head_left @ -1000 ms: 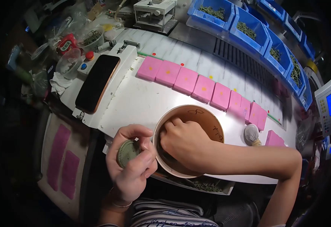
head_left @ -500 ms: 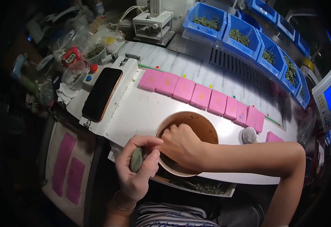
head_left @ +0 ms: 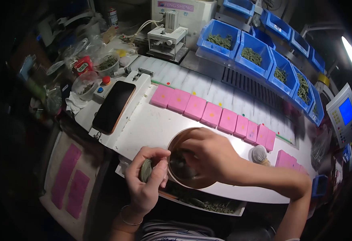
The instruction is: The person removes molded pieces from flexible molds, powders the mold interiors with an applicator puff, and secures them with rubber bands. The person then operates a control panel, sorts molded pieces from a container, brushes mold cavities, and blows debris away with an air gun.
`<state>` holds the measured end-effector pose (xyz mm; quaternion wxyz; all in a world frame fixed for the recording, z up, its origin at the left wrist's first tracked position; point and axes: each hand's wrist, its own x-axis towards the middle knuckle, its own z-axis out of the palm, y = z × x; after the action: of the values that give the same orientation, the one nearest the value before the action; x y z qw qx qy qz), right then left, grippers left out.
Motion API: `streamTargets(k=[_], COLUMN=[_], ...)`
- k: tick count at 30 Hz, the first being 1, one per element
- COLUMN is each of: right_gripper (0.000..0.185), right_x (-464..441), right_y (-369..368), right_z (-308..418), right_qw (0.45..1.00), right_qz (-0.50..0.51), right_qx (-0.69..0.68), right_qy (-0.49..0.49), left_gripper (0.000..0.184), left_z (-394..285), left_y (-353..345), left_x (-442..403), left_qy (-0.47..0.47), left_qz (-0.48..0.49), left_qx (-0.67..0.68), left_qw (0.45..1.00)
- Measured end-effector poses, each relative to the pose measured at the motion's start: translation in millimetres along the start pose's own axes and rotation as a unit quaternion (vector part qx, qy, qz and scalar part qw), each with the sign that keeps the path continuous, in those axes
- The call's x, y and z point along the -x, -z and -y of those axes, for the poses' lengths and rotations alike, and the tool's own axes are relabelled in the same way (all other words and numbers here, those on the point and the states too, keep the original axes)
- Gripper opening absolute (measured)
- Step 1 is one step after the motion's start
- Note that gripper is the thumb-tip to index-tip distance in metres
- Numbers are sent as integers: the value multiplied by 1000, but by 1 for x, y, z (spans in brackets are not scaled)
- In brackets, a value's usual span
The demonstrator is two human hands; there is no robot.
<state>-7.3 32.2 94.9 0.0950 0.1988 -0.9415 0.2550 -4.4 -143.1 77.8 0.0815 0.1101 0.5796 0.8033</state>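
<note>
Your green ridged disc (head_left: 145, 170) is just left of the tub (head_left: 177, 143), tucked in your left hand (head_left: 145, 189). Pretty snug grip: palm cupped round it, thumb and index tips close together by the tub's rim, can't tell if they touch it. Your right hand (head_left: 212, 154) is over the tub's mouth, fingers curled down near some blurry dark green stuff (head_left: 180, 165) inside; can't tell if they're pinching any. Imo hold the disc steady and go light with that right wrist so the rim doesn't get knocked. Pink blocks (head_left: 212, 114) line up beyond the tub.
</note>
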Motion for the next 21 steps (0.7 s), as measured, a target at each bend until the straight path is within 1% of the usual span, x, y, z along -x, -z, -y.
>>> streamTargets(k=[1, 2, 3, 4, 5, 6, 7, 8, 9, 10, 11, 12, 13, 15, 16, 18, 20, 21], right_gripper=[16, 13, 15, 16, 16, 19, 23, 23, 27, 31, 28, 28, 28, 26, 26, 26, 25, 24], right_x=[3, 4, 9, 16, 21, 26, 30, 34, 37, 41, 45, 48, 51, 55, 58, 63, 66, 67], right_y=[14, 31, 36, 37, 36, 33, 29, 26, 23, 21, 19, 18, 18, 18, 18, 16, 13, 13], right_z=[5, 13, 16, 17, 19, 22, 24, 27, 30, 31, 31, 31, 32, 33, 34, 34, 33, 33], right_qw=[990, 957, 907, 838, 841, 803, 756, 757, 743, 728, 705, 703, 697, 680, 679, 687, 685, 708], right_qz=[-16, 16, -6, -28, -25, -82, -139, -134, -146, -157, -151, -146, -136, -119, -114, -97, -94, -99], right_qx=[-125, -224, -351, -469, -464, -531, -594, -593, -608, -623, -654, -656, -667, -691, -693, -691, -696, -675], right_qy=[-71, -185, -233, -277, -277, -258, -238, -238, -239, -239, -230, -231, -226, -215, -214, -204, -194, -186], left_gripper=[15, 15, 16, 18, 23, 23, 25, 27, 29, 29, 29, 29, 29, 28, 28, 26, 26, 25], left_z=[0, 0, 0, 0, -2, -5, -7, -9, -11, -14, -17, -18, -17, -15, -16, -17, -16, -16], left_y=[0, -1, -3, -5, -7, -11, -15, -18, -21, -22, -22, -22, -21, -20, -20, -20, -21, -21], left_x=[1, 2, 2, 3, 4, 5, 4, 4, 5, 6, 7, 9, 8, 6, 5, 3, 2, 1], left_qy=[-22, -25, -60, -96, -92, -93, -98, -101, -84, -83, -34, 15, 18, 21, 20, 64, 67, 69], left_qz=[-2, -6, -4, -3, 9, 6, 34, 61, 81, 76, 81, 85, 79, 88, 83, 84, 80, 80], left_qx=[-25, -19, -69, -119, -120, -115, -100, -86, -48, -49, -3, 42, 41, 79, 78, 119, 118, 118], left_qw=[999, 999, 996, 988, 988, 989, 990, 989, 992, 992, 996, 995, 996, 993, 993, 987, 988, 987])
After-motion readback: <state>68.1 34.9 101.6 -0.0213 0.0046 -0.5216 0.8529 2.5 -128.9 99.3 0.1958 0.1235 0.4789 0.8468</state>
